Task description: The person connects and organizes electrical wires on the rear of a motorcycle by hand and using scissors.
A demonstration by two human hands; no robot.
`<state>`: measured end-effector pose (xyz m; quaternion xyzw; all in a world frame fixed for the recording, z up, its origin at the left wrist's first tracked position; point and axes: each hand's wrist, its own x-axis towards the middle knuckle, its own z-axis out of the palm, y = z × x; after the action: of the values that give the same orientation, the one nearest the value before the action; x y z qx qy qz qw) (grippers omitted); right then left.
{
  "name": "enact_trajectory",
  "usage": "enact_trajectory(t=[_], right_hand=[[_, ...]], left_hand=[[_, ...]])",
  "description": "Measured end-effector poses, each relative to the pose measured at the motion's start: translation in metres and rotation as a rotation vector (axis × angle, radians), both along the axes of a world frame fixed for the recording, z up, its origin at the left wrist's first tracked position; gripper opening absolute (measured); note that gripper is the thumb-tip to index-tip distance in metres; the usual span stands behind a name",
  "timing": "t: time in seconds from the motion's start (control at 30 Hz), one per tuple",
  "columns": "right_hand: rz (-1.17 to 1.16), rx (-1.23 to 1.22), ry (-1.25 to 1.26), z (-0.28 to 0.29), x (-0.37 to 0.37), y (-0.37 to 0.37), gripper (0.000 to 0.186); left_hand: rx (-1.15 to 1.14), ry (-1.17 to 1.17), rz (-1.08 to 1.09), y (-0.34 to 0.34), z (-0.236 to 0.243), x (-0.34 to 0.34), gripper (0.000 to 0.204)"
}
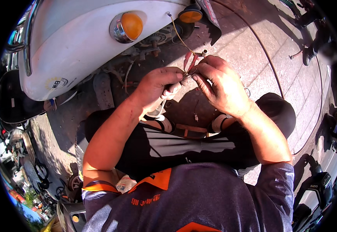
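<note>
Both my hands meet in front of me, just past my knees, over thin electrical wires that hang from the white scooter body. My left hand pinches the wire ends between thumb and fingers. Close against it, my right hand also has thumb and forefinger closed on the wires. Red sleeves or tabs stand up from the bundle between the hands. The exact wire ends are partly covered by my fingertips. An amber turn signal lamp juts from the scooter body above my left hand.
A second amber light sits beside a dark flap at the scooter's end. A long brown hose or cable curves over the paving at right. A small connector lead lies on the ground between my feet. Parked scooters stand at far left.
</note>
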<state>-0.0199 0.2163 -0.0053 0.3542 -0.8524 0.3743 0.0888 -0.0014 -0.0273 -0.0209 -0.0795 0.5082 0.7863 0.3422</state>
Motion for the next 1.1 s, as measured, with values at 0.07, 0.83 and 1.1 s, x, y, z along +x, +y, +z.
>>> enact_trajectory(t=[0.07, 0.83, 1.1], right_hand=[[-0.007, 0.061, -0.058, 0.002, -0.003, 0.003, 0.024], [0.052, -0.277, -0.699, -0.011, 0.000, 0.000, 0.038], [0.045, -0.256, -0.787, -0.015, -0.007, -0.002, 0.029]], left_hand=[[0.009, 0.052, 0.016, 0.006, 0.001, -0.008, 0.018], [-0.320, 0.248, 0.027, 0.017, 0.006, 0.005, 0.012], [-0.222, 0.218, 0.119, 0.016, 0.005, 0.003, 0.015]])
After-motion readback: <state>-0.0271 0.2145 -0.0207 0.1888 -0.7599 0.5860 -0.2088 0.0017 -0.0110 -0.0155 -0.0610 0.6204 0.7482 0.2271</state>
